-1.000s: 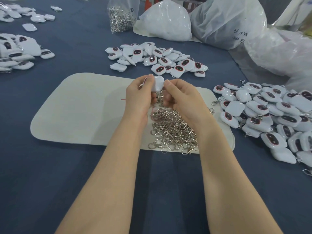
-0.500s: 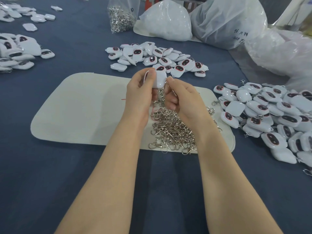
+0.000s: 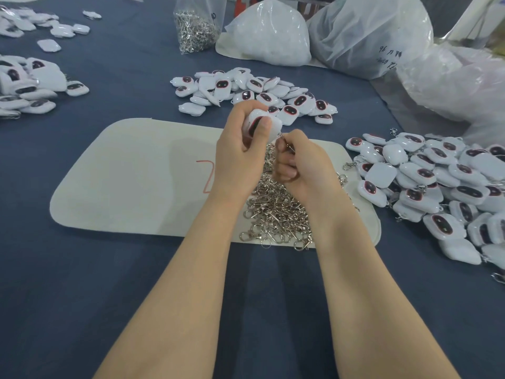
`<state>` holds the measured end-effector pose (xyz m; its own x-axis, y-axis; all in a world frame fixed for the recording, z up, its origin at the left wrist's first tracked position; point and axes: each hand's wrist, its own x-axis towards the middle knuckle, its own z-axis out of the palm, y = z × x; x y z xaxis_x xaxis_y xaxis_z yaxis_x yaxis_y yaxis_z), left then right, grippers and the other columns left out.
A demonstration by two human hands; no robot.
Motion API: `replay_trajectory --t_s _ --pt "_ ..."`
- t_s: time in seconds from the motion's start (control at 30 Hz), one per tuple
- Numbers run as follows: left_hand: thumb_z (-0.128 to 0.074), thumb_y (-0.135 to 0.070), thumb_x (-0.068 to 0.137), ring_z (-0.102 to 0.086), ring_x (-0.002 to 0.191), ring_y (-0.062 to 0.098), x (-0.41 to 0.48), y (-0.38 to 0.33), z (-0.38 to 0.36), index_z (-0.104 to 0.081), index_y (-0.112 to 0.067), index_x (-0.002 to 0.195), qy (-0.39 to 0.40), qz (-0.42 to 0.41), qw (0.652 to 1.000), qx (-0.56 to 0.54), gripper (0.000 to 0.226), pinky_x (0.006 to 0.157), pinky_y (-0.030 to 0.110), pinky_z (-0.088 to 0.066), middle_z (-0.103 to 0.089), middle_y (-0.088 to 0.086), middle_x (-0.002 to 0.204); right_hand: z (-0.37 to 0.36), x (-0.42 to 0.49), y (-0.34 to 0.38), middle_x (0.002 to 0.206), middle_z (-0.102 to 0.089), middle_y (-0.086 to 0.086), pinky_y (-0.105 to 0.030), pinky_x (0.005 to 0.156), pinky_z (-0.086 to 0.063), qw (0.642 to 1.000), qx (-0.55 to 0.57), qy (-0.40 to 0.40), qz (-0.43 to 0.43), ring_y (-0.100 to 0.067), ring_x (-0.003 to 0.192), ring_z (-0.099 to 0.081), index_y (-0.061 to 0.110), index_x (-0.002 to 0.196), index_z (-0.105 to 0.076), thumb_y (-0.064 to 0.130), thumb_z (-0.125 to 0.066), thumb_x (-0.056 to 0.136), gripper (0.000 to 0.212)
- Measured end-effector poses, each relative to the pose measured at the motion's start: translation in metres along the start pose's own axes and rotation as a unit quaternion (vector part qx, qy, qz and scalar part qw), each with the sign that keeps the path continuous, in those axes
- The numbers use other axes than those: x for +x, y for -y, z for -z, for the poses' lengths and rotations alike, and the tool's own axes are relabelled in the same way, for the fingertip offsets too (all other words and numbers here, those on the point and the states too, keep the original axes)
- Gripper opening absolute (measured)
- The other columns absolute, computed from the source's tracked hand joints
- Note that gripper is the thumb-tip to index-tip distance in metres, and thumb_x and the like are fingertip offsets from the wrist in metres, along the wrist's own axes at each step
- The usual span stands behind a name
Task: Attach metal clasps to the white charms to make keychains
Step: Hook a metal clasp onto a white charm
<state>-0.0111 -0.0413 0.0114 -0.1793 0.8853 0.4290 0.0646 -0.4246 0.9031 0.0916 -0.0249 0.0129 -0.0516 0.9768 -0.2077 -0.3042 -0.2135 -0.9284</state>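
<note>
My left hand [image 3: 240, 154] grips a white charm [image 3: 259, 124] with a dark red-rimmed face, thumb pressed on its front. Just right of it, my right hand [image 3: 300, 165] pinches a small metal clasp [image 3: 285, 140] at the charm's lower right corner. Both hands hover above a heap of loose metal clasps [image 3: 278, 217] lying on a white mat [image 3: 136, 187]. Behind the hands lies a pile of bare white charms [image 3: 254, 91]. At the right is a larger pile of charms with clasps [image 3: 437, 187].
More charm piles [image 3: 30, 83] lie at the far left. A clear bag of clasps [image 3: 196, 26] and big plastic bags [image 3: 363, 34] stand at the back on the blue table [image 3: 82, 296]. A red mark [image 3: 205, 176] is on the mat.
My left hand has turned the charm so its dark face shows under the thumb. My right hand has dropped slightly and curled tighter around the clasp at the charm's corner.
</note>
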Motion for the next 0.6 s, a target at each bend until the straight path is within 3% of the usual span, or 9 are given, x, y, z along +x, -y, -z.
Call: replay_trajectory --t_s 0.2,0.33,0.37,0.43,0.5,0.6 --pt "-0.054 -0.015 0.094 -0.048 0.072 0.002 -0.002 0.000 0.000 -0.055 -0.023 0.102 0.039 -0.082 0.993 0.078 0.011 0.068 0.016 -0.042 -0.056 -0.017 0.089 0.003 0.000 0.002 0.038 -0.021 0.007 -0.016 0.035 -0.021 0.999 -0.023 -0.032 -0.014 -0.010 0.031 -0.016 0.014 0.058 -0.043 0.013 -0.038 0.090 0.032" --pt "-0.054 -0.018 0.094 -0.053 0.079 0.007 -0.002 0.002 -0.003 -0.058 -0.017 0.108 0.053 -0.109 0.983 0.135 0.015 0.074 0.022 -0.044 -0.057 -0.016 0.091 0.005 0.001 0.004 0.038 -0.025 0.007 -0.014 0.035 -0.021 0.996 -0.059 -0.059 -0.021 -0.010 0.029 -0.019 0.015 0.056 -0.043 0.014 -0.039 0.089 0.034" --pt "-0.054 -0.019 0.094 -0.051 0.075 0.004 -0.002 0.002 -0.003 -0.057 -0.019 0.107 0.042 -0.095 0.987 0.123 0.013 0.071 0.020 -0.044 -0.057 -0.016 0.089 0.005 0.001 0.003 0.037 -0.028 0.007 -0.015 0.036 -0.022 0.995 -0.075 -0.060 -0.009 -0.010 0.029 -0.022 0.014 0.056 -0.045 0.014 -0.041 0.090 0.033" --pt "-0.053 -0.021 0.094 -0.053 0.074 0.006 0.000 0.004 -0.001 -0.055 -0.023 0.102 0.002 -0.038 0.996 0.081 0.008 0.071 0.022 -0.046 -0.057 -0.017 0.087 0.004 0.000 0.002 0.040 -0.042 0.005 -0.020 0.040 -0.038 0.992 -0.113 -0.051 0.030 -0.010 0.033 -0.038 0.012 0.062 -0.055 0.013 -0.046 0.091 0.030" --pt "-0.053 -0.021 0.095 -0.055 0.075 0.014 0.004 0.006 0.002 -0.054 -0.026 0.095 -0.036 0.045 0.998 0.037 0.005 0.072 0.031 -0.049 -0.057 -0.012 0.087 0.002 -0.002 0.001 0.057 -0.060 0.000 -0.029 0.059 -0.053 0.986 -0.147 -0.020 0.072 -0.012 0.051 -0.057 0.012 0.074 -0.065 0.012 -0.049 0.092 0.024" --pt "-0.054 -0.020 0.096 -0.052 0.059 0.006 0.008 0.008 0.005 -0.056 -0.024 0.092 -0.053 0.140 0.988 -0.027 0.006 0.059 0.023 -0.045 -0.057 -0.002 0.085 0.006 -0.002 0.001 0.078 -0.067 -0.005 -0.033 0.077 -0.055 0.977 -0.183 0.002 0.106 -0.014 0.073 -0.063 0.016 0.084 -0.068 0.013 -0.053 0.095 0.019"
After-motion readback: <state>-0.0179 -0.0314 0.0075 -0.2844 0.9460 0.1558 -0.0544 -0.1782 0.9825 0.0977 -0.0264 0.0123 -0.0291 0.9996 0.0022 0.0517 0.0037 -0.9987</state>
